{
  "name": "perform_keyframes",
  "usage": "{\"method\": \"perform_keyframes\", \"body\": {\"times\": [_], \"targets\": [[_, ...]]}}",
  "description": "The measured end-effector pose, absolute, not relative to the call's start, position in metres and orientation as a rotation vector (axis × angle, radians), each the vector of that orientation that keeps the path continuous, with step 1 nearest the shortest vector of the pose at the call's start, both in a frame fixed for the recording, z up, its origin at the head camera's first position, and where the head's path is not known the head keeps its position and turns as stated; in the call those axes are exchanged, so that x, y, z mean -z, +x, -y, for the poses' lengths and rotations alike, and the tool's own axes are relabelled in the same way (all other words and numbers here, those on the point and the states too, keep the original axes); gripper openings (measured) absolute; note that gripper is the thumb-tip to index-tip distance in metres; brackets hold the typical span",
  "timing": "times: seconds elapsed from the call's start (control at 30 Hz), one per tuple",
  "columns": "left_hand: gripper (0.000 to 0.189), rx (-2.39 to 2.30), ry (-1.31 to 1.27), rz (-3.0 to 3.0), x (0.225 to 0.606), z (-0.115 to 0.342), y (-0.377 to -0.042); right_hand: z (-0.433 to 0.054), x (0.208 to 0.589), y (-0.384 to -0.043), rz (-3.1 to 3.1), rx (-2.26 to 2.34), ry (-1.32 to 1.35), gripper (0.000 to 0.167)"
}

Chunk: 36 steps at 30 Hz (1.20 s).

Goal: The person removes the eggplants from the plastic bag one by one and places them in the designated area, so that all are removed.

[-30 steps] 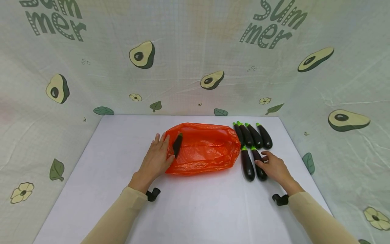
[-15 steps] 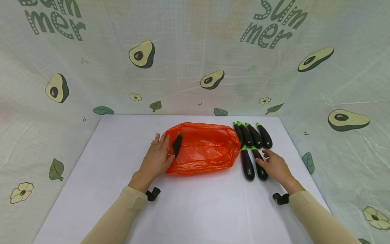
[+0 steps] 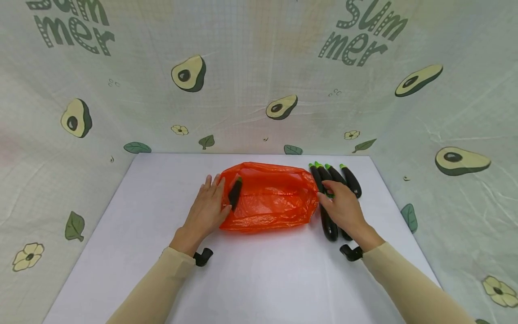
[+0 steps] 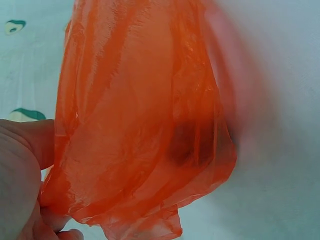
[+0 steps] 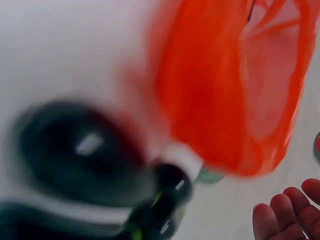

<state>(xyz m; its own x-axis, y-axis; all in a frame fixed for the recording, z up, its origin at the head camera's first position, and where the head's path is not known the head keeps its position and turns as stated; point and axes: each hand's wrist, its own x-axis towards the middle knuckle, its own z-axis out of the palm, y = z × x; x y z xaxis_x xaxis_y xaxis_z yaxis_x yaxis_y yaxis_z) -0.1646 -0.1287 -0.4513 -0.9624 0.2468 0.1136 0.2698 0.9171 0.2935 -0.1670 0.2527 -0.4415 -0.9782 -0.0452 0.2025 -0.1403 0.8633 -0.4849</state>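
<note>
An orange-red plastic bag (image 3: 269,204) lies on its side, its rim spread open. Inside its left end shows a dark eggplant (image 3: 235,193), blurred through the film in the left wrist view. My left hand (image 3: 204,211) rests on the bag's left end with straight, spread fingers. Hovering over the eggplants (image 3: 351,180) at the bag's right end, my right hand (image 3: 344,204) has its thumb at the bag's edge. In the right wrist view its fingertips (image 5: 285,212) are loosely bent with nothing in them. Bag film (image 4: 140,125) fills most of the left wrist view.
The eggplants lie close together in two rows right of the bag, the near ones (image 3: 328,225) partly under my right hand. A white table (image 3: 263,279) bears everything. Patterned cloth (image 3: 243,81) hangs behind it and along both sides.
My right hand has moved left and slightly away from the near-right eggplant to the bag's right end. My left hand stays where it was.
</note>
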Motion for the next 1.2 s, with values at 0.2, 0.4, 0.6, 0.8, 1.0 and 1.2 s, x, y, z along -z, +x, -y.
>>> {"method": "perform_keyframes", "body": {"times": [0.2,0.4,0.6,0.8,1.0,1.2], "targets": [[0.085,0.470,-0.401,2.996,0.446,0.129,-0.166,-0.187,0.435,-0.181,2.906,-0.887,0.270,0.054],[0.084,0.380,-0.401,2.997,0.445,0.135,-0.169,-0.125,0.443,-0.199,2.952,-0.981,0.360,0.055],[0.087,0.326,-0.395,3.004,0.444,0.141,-0.171,-0.086,0.455,-0.214,3.036,-1.072,0.376,0.055],[0.093,0.309,-0.403,3.034,0.442,0.140,-0.170,-0.066,0.473,-0.227,3.068,-1.110,0.375,0.055],[0.091,0.323,-0.434,3.018,0.443,0.140,-0.167,-0.043,0.489,-0.237,3.000,-1.072,0.411,0.065],[0.089,0.391,-0.444,2.996,0.443,0.142,-0.165,-0.016,0.501,-0.241,2.960,-1.133,0.299,0.073]]}}
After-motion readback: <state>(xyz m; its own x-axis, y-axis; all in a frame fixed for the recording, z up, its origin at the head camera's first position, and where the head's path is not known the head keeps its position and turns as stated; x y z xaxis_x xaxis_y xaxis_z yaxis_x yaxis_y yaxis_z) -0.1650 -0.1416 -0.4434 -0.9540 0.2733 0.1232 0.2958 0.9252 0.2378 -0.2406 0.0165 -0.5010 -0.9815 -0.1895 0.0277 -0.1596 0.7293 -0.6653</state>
